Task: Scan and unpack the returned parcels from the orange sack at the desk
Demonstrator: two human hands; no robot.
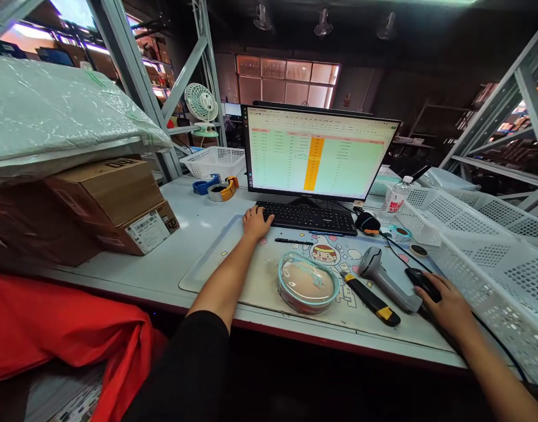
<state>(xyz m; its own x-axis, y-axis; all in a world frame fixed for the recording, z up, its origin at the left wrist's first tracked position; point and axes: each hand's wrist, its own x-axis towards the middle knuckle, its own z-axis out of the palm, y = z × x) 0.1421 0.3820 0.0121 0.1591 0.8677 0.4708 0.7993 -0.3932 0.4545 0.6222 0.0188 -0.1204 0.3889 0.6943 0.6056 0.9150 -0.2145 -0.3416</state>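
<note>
My left hand (255,223) rests with curled fingers on the left end of a black keyboard (310,218), in front of a monitor (317,153) showing a spreadsheet with an orange column. My right hand (445,302) lies over a black mouse (422,282) at the right of the desk mat (251,275). Between my hands lie a round glass container with a teal rim (307,282), a black and yellow utility knife (371,299), a grey barcode scanner (383,276) and a black pen (293,241).
Cardboard boxes (115,205) under a plastic-wrapped package (53,111) stand at the left. White baskets (484,246) line the right edge. Tape dispensers (216,187), a small fan (201,105), a bottle (394,199) and a second mouse (367,221) sit behind. Red cloth (53,334) hangs lower left.
</note>
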